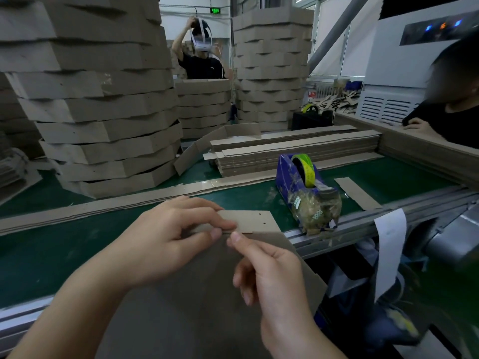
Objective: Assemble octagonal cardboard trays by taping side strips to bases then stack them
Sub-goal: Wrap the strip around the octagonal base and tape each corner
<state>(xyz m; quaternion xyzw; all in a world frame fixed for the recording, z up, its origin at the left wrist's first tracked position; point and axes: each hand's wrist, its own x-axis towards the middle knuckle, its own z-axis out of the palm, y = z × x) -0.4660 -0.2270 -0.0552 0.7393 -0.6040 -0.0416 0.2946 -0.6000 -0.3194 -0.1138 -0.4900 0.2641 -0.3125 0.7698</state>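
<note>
Fingers point(217, 223) of left hand point(166, 239) pinch side strip point(254, 221); right hand point(269, 275) thumb presses base point(202, 294).

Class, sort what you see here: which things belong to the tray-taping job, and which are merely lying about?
Job: side strip, base, tape dispenser, strip pile, stacked trays.
Lying about: hanging paper slip, scrap cardboard.

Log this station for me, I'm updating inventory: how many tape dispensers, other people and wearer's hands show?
Tape dispensers: 2, blue dispenser and black dispenser
Other people: 2, person at back and person at right
Hands: 2, left hand and right hand
Total: 6
</note>
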